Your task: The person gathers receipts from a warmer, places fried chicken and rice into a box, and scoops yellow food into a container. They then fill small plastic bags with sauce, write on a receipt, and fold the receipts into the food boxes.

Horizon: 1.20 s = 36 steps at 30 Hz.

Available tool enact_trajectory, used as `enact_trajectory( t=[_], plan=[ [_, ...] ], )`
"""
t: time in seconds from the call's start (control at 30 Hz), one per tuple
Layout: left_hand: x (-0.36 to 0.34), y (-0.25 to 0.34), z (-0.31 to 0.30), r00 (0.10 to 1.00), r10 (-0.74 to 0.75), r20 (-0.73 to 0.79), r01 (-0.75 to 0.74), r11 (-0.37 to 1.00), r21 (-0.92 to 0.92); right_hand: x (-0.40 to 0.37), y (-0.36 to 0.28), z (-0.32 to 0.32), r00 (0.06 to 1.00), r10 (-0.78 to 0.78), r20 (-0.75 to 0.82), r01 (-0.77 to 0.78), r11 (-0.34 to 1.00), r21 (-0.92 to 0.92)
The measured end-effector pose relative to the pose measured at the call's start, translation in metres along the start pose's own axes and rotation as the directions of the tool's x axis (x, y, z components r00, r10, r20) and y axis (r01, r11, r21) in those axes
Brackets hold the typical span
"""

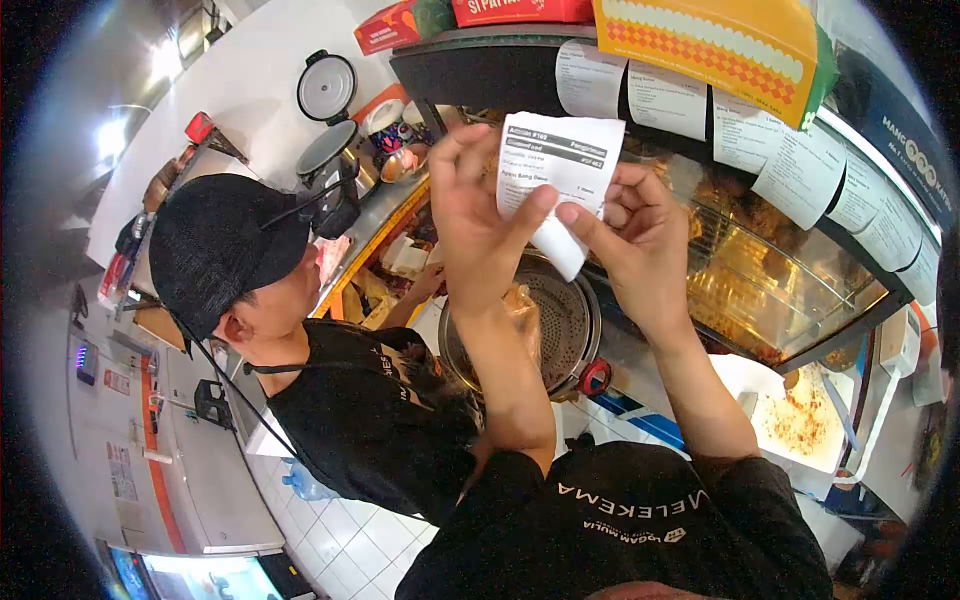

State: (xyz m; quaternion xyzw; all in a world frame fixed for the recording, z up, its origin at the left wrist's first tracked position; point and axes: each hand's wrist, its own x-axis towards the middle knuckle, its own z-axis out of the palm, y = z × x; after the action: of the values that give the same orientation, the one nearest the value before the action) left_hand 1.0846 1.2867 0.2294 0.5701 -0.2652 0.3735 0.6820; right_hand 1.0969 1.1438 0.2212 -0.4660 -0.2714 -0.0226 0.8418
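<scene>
A white printed receipt [560, 170] is held up between both hands, in front of the glass display case [790, 270]. My left hand [485, 200] pinches its lower left part, thumb lying on the paper's front. On the right side my right hand [630, 220] grips the receipt near its lower edge, thumb in front and fingers curled behind. The paper's lower end narrows and hangs between the thumbs. Below the hands sits a round metal perforated pan [570, 320] with a plastic bag [522, 310] in it.
At the left stands a co-worker in a black cap [225, 250], one hand near the counter. More receipts [670, 98] hang along the case's top edge, under a yellow box [710, 50]. A stained white tray [800, 420] lies at the right.
</scene>
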Motion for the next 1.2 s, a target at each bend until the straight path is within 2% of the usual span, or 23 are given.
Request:
enact_trajectory(
  t=[0.03, 0.1, 0.17, 0.2, 0.27, 0.33, 0.4, 0.47, 0.5, 0.53, 0.6, 0.7, 0.77, 0.8, 0.83, 0.9, 0.93, 0.97, 1.03, 1.07, 1.13, 1.17, 1.2],
  plan=[
    [-0.004, 0.007, -0.002, 0.991, -0.135, -0.003, 0.135, 0.989, -0.053, 0.0, -0.002, 0.001, 1.0, -0.008, 0.008, 0.008, 1.0, 0.001],
    [-0.01, 0.017, -0.004, 0.986, -0.164, -0.021, 0.163, 0.986, -0.016, 0.002, -0.005, -0.001, 0.994, -0.104, -0.016, 0.103, 0.993, -0.052],
    [-0.014, 0.021, -0.003, 0.967, -0.245, -0.066, 0.248, 0.968, 0.046, 0.004, -0.005, -0.004, 0.993, -0.117, 0.029, 0.119, 0.991, -0.061],
    [-0.013, 0.024, 0.002, 0.966, -0.231, -0.115, 0.245, 0.962, 0.121, 0.004, -0.005, -0.006, 0.991, -0.125, 0.055, 0.129, 0.988, -0.09],
    [-0.013, 0.025, 0.009, 0.966, -0.227, -0.123, 0.242, 0.962, 0.129, 0.001, -0.006, -0.009, 0.989, -0.13, 0.074, 0.141, 0.976, -0.167],
    [-0.013, 0.025, 0.015, 0.967, -0.218, -0.128, 0.236, 0.96, 0.149, 0.001, -0.008, -0.011, 0.986, -0.153, 0.06, 0.161, 0.974, -0.161],
    [-0.014, 0.024, 0.023, 0.949, -0.273, -0.158, 0.272, 0.962, -0.028, 0.003, -0.009, -0.012, 0.984, -0.173, 0.043, 0.177, 0.972, -0.151],
    [-0.013, 0.022, 0.026, 0.95, -0.28, -0.138, 0.275, 0.96, -0.051, 0.009, -0.005, -0.016, 0.92, -0.391, 0.025, 0.377, 0.866, -0.328],
    [-0.013, 0.021, 0.026, 0.95, -0.291, -0.118, 0.283, 0.956, -0.075, 0.009, -0.004, -0.019, 0.918, -0.396, 0.026, 0.382, 0.865, -0.326],
    [-0.014, 0.015, 0.017, 0.962, -0.265, -0.058, 0.269, 0.961, 0.067, 0.01, -0.003, -0.021, 0.929, -0.37, 0.019, 0.356, 0.876, -0.325],
    [-0.015, 0.016, 0.01, 0.972, -0.221, -0.082, 0.227, 0.972, 0.066, 0.01, -0.002, -0.023, 0.938, -0.347, 0.015, 0.333, 0.886, -0.323],
    [-0.014, 0.018, -0.012, 0.982, -0.135, -0.133, 0.152, 0.981, 0.122, 0.015, -0.001, -0.024, 0.955, -0.288, -0.074, 0.25, 0.911, -0.328],
    [-0.006, 0.021, -0.023, 0.97, -0.06, -0.235, 0.103, 0.979, 0.177, 0.023, -0.002, -0.026, 0.968, -0.21, -0.137, 0.178, 0.961, -0.212],
    [0.002, 0.02, -0.024, 0.967, -0.036, -0.251, 0.088, 0.976, 0.2, 0.026, -0.003, -0.026, 0.973, -0.199, -0.114, 0.174, 0.964, -0.201],
    [0.013, 0.017, -0.026, 0.968, -0.032, -0.25, 0.084, 0.976, 0.2, 0.03, -0.004, -0.025, 0.973, -0.203, -0.112, 0.178, 0.963, -0.201],
    [0.039, 0.009, -0.029, 0.954, -0.062, -0.293, 0.093, 0.991, 0.092, 0.038, -0.006, -0.023, 0.987, -0.15, -0.059, 0.122, 0.935, -0.333],
    [0.054, 0.0, -0.032, 0.976, 0.027, -0.216, -0.02, 0.999, 0.034, 0.046, -0.005, -0.021, 0.981, -0.187, -0.055, 0.155, 0.918, -0.366],
    [0.073, -0.012, -0.041, 0.977, 0.034, -0.213, -0.028, 0.999, 0.032, 0.055, -0.004, -0.019, 0.979, -0.195, -0.052, 0.163, 0.916, -0.366],
    [0.11, -0.04, -0.068, 0.987, 0.099, -0.127, -0.063, 0.965, 0.256, 0.077, 0.001, -0.012, 0.913, -0.408, 0.012, 0.357, 0.782, -0.511],
    [0.127, -0.054, -0.075, 0.986, 0.109, -0.124, -0.074, 0.964, 0.254, 0.092, 0.006, -0.008, 0.9, -0.436, 0.019, 0.376, 0.754, -0.538],
    [0.15, -0.079, -0.087, 0.995, -0.043, -0.089, 0.066, 0.961, 0.267, 0.108, 0.006, 0.016, 0.867, -0.497, 0.035, 0.443, 0.738, -0.509],
    [0.155, -0.09, -0.093, 0.979, -0.162, -0.128, 0.193, 0.936, 0.293, 0.117, 0.009, 0.024, 0.856, -0.515, 0.043, 0.463, 0.727, -0.507],
    [0.157, -0.102, -0.098, 0.983, -0.138, -0.117, 0.169, 0.931, 0.325, 0.129, 0.016, 0.026, 0.865, -0.493, 0.092, 0.444, 0.668, -0.597]
  ],
)
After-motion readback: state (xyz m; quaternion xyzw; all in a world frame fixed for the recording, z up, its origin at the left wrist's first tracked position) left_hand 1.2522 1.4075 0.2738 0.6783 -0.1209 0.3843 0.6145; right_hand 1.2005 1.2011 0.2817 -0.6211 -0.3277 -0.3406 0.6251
